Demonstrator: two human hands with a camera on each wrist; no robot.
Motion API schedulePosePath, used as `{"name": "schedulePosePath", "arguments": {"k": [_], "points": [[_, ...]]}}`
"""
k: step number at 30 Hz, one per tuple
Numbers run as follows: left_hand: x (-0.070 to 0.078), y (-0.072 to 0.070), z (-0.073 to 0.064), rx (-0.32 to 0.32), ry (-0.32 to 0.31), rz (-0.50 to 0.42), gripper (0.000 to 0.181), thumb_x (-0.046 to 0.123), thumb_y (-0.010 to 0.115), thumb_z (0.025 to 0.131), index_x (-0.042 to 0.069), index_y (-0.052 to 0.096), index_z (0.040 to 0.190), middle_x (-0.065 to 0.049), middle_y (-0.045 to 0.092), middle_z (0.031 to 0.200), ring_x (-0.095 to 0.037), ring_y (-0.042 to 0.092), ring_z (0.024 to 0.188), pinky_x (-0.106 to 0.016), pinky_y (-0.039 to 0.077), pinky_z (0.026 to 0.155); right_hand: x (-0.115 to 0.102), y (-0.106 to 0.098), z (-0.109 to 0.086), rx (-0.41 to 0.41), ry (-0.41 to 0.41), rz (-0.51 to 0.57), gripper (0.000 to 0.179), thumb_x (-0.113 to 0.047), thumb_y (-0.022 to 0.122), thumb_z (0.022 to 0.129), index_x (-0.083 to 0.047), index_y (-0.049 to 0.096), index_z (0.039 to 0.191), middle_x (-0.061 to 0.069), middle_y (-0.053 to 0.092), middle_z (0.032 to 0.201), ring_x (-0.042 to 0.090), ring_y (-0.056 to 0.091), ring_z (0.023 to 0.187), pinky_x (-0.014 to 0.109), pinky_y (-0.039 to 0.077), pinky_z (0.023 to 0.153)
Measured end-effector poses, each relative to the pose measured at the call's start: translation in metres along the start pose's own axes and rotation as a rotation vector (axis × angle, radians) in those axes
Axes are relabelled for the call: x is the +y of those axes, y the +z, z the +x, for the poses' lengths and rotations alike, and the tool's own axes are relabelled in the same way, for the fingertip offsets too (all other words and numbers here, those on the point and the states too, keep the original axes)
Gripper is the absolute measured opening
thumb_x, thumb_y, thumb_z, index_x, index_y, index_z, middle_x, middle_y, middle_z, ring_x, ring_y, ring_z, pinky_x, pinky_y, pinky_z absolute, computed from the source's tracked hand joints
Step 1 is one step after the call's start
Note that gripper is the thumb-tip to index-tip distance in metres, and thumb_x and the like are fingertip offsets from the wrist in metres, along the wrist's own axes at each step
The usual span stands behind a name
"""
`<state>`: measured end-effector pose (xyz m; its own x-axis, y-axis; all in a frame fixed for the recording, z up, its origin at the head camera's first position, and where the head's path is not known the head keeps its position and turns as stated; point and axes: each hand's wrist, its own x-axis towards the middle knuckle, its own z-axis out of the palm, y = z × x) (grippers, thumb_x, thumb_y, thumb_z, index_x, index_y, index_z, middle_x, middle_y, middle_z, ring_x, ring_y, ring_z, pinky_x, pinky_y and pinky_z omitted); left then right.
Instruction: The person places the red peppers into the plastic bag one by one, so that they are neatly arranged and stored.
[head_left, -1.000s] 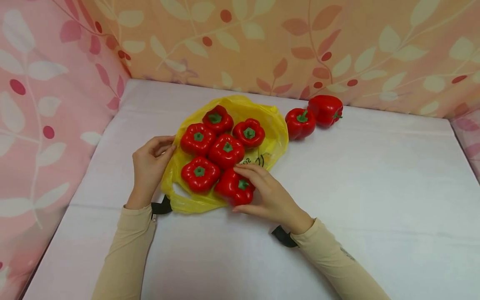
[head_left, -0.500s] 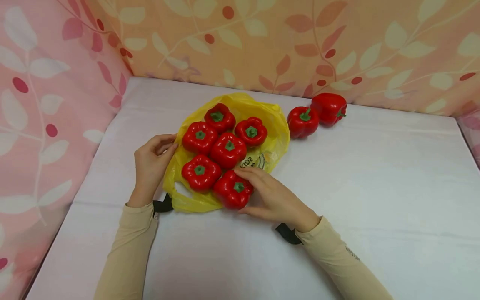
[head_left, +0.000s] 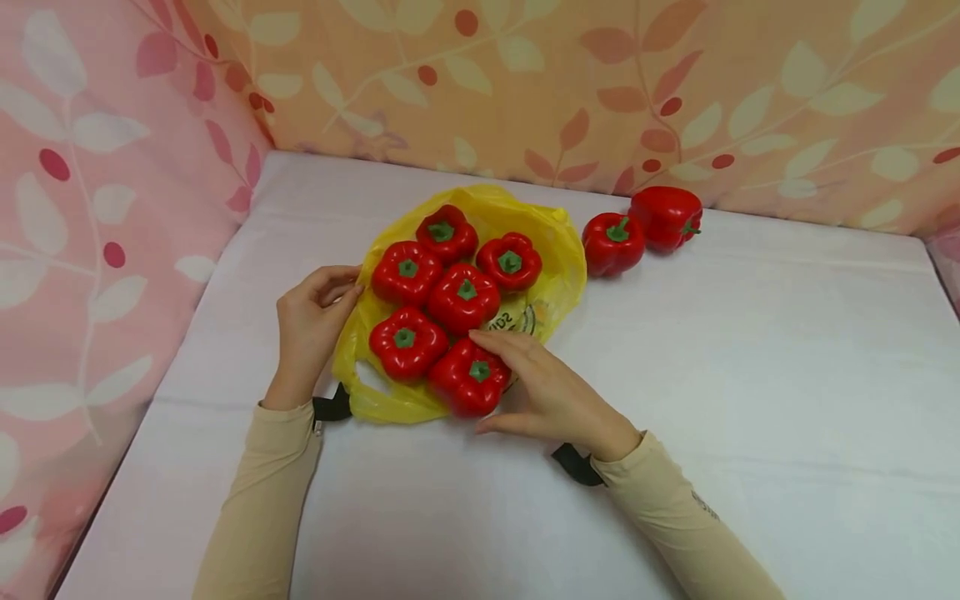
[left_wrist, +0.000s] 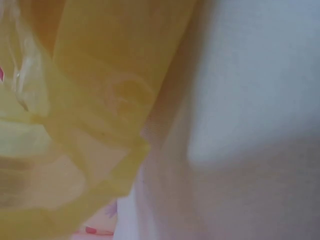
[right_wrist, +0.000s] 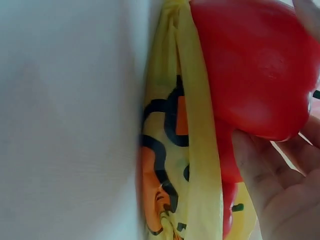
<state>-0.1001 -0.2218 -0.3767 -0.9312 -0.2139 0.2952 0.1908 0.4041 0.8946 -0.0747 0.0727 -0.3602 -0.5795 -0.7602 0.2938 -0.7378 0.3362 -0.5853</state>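
In the head view my left hand (head_left: 313, 329) pinches the left rim of a yellow plastic bag (head_left: 558, 242), which lies with its mouth spread upward. Several red bell peppers (head_left: 463, 297) sit inside, green stems facing up. My right hand (head_left: 555, 392) is at the bell pepper nearest me (head_left: 467, 383), at the bag's front right. Its fingers lie along that pepper's far side; the thumb is spread away on the near side. The right wrist view shows this pepper (right_wrist: 255, 65) large, above the bag's printed side (right_wrist: 167, 145). Yellow film (left_wrist: 95, 105) fills much of the left wrist view.
Two more red bell peppers stand outside the bag, one upright (head_left: 613, 244) and one lying on its side (head_left: 666, 218), near the back wall. A white cloth (head_left: 750, 375) covers the table. Leaf-patterned fabric (head_left: 450, 75) hangs behind and at the left.
The front pepper has turned from tilted to stem-up and settled at the bag's front. My right thumb has come away from it. My left hand keeps its hold on the rim.
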Motion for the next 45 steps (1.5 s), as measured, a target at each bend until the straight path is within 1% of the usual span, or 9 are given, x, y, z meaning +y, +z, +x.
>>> {"name": "schedulePosePath", "arguments": {"k": [6, 9, 12, 16, 20, 23, 30, 36, 45], "points": [[0.001, 0.000, 0.001, -0.008, -0.002, -0.002, 0.021, -0.003, 0.066, 0.085, -0.008, 0.066, 0.105, -0.017, 0.068, 0.103, 0.004, 0.063, 0.083, -0.017, 0.053, 0.079, 0.000, -0.002, -0.002, 0.033, -0.003, -0.006, 0.083, -0.021, 0.085, 0.069, -0.001, 0.041, 0.137, 0.011, 0.042, 0.136, 0.022, 0.038, 0.127, 0.035, 0.039, 0.105], [0.000, 0.000, 0.001, -0.006, -0.007, -0.005, 0.021, -0.002, 0.067, 0.085, -0.008, 0.067, 0.105, -0.017, 0.068, 0.103, 0.004, 0.063, 0.083, -0.017, 0.053, 0.079, -0.001, 0.000, -0.001, 0.048, -0.007, -0.025, 0.082, -0.023, 0.086, 0.069, -0.002, 0.043, 0.136, 0.011, 0.042, 0.133, 0.022, 0.038, 0.125, 0.034, 0.040, 0.104], [0.000, 0.000, 0.001, -0.005, -0.015, -0.006, 0.021, -0.002, 0.067, 0.085, -0.008, 0.067, 0.105, -0.017, 0.068, 0.103, 0.003, 0.064, 0.084, -0.017, 0.053, 0.078, -0.001, 0.004, 0.000, 0.025, 0.008, -0.019, 0.086, -0.028, 0.086, 0.069, -0.004, 0.040, 0.138, 0.011, 0.040, 0.135, 0.022, 0.036, 0.128, 0.034, 0.038, 0.106], [0.000, 0.000, 0.000, -0.010, -0.024, -0.002, 0.021, 0.000, 0.067, 0.085, -0.006, 0.067, 0.106, -0.016, 0.068, 0.102, -0.002, 0.066, 0.085, -0.017, 0.053, 0.078, 0.001, 0.005, -0.001, 0.000, 0.079, 0.036, 0.095, -0.029, 0.086, 0.068, -0.004, 0.033, 0.142, 0.010, 0.039, 0.139, 0.022, 0.033, 0.131, 0.037, 0.034, 0.109], [0.001, 0.000, 0.001, -0.016, -0.022, 0.002, 0.022, 0.000, 0.067, 0.085, -0.006, 0.067, 0.106, -0.015, 0.068, 0.103, -0.006, 0.067, 0.087, -0.018, 0.053, 0.079, 0.006, 0.001, -0.004, -0.002, 0.172, 0.119, 0.093, -0.022, 0.086, 0.068, -0.005, 0.032, 0.142, 0.008, 0.041, 0.139, 0.020, 0.038, 0.128, 0.039, 0.039, 0.105], [0.000, 0.000, 0.001, -0.014, -0.017, -0.003, 0.021, 0.000, 0.067, 0.085, -0.006, 0.067, 0.105, -0.015, 0.068, 0.103, -0.005, 0.066, 0.087, -0.018, 0.053, 0.079, 0.009, 0.000, -0.005, -0.013, 0.203, 0.151, 0.090, -0.020, 0.086, 0.069, -0.005, 0.035, 0.141, 0.007, 0.044, 0.136, 0.019, 0.043, 0.122, 0.039, 0.043, 0.101], [-0.001, 0.000, 0.000, -0.008, -0.011, -0.002, 0.021, 0.000, 0.067, 0.085, -0.006, 0.067, 0.105, -0.015, 0.068, 0.102, -0.004, 0.066, 0.086, -0.017, 0.053, 0.078, 0.005, 0.000, -0.003, 0.000, 0.179, 0.175, 0.081, -0.021, 0.086, 0.068, -0.009, 0.044, 0.137, 0.001, 0.051, 0.128, 0.014, 0.045, 0.119, 0.035, 0.043, 0.100], [0.001, 0.000, 0.003, -0.010, -0.010, 0.006, 0.022, 0.001, 0.067, 0.085, -0.006, 0.067, 0.106, -0.015, 0.068, 0.103, -0.007, 0.067, 0.087, -0.017, 0.053, 0.079, 0.002, 0.005, -0.001, 0.018, 0.111, 0.140, 0.084, -0.025, 0.085, 0.070, -0.010, 0.041, 0.139, 0.003, 0.047, 0.131, 0.015, 0.040, 0.122, 0.034, 0.040, 0.102], [0.001, -0.001, 0.000, -0.011, -0.025, 0.030, 0.022, 0.003, 0.068, 0.085, -0.005, 0.067, 0.106, -0.013, 0.068, 0.105, -0.014, 0.067, 0.090, -0.017, 0.052, 0.079, 0.003, 0.005, -0.003, 0.009, 0.190, 0.146, 0.094, -0.024, 0.087, 0.068, -0.010, 0.033, 0.144, 0.004, 0.044, 0.136, 0.018, 0.037, 0.126, 0.040, 0.037, 0.106]]}}
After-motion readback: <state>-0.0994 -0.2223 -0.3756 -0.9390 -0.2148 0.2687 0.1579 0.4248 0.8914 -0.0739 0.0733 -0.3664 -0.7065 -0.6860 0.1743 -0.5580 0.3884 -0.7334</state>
